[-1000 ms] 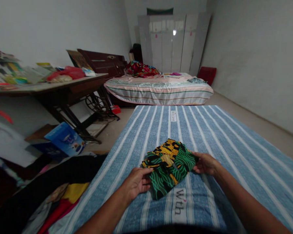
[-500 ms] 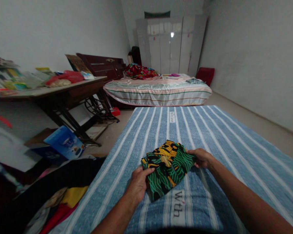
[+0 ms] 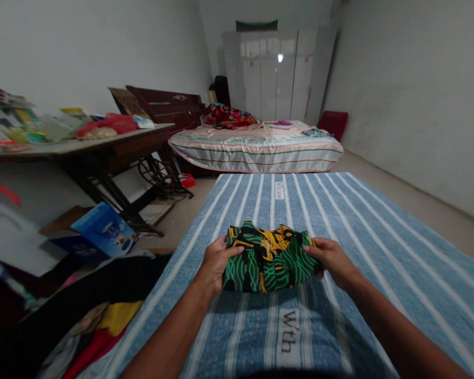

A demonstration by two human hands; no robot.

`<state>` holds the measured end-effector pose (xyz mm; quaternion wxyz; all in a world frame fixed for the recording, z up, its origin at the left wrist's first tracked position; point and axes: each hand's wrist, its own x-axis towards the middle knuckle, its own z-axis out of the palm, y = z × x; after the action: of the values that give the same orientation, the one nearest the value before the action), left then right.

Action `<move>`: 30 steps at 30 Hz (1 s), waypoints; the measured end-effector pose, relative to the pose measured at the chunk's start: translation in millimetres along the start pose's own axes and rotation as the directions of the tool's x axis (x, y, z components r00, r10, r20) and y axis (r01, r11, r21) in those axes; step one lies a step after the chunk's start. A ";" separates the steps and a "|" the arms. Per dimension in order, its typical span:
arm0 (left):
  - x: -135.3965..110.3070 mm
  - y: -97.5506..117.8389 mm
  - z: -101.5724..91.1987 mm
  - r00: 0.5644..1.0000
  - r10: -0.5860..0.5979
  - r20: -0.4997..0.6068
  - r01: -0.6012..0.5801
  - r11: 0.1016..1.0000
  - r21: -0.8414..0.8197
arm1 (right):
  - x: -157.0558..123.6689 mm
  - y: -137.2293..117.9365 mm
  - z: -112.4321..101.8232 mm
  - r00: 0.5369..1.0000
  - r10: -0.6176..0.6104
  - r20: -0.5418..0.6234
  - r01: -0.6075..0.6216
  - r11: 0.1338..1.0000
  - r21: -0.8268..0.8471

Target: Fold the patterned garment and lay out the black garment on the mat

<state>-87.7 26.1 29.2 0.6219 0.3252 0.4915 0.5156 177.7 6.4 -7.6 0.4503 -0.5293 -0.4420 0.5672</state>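
Observation:
A piece of patterned cloth (image 3: 272, 260), green, black and yellow and bunched along its upper edge, is held out between my two hands. My left hand (image 3: 217, 260) pinches its left end, thumb on top. At the opposite end my right hand (image 3: 334, 258) grips it the same way, its lower fingers hidden behind the fabric. Whether it is a garment, and of which kind, I cannot tell. Beneath it lies a blue-and-white striped bed sheet (image 3: 245, 331) with printed lettering; the cloth seems slightly raised off it.
Clothes (image 3: 114, 318) lie heaped at the bed's left edge, by a blue box (image 3: 106, 231). A sewing machine table (image 3: 122, 142) with clutter stands on the left. Behind are a second bed (image 3: 256, 150) and a pale wardrobe (image 3: 268, 73).
The cloth has turned from a slant to roughly level across, and its lower corner has come up. My left hand has moved up and slightly left; my right hand still holds its end.

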 end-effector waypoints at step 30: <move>-13.4 -59.8 -53.4 0.865 0.502 0.022 -0.179 0.268 0.947 | -29.5 50.3 -9.4 0.968 0.130 -0.214 -0.245 0.674 -0.697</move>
<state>-118.8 -7.6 -37.9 0.1211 0.6390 0.6943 0.3081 186.0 -32.6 -51.4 0.1782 -0.7456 -0.5369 0.3521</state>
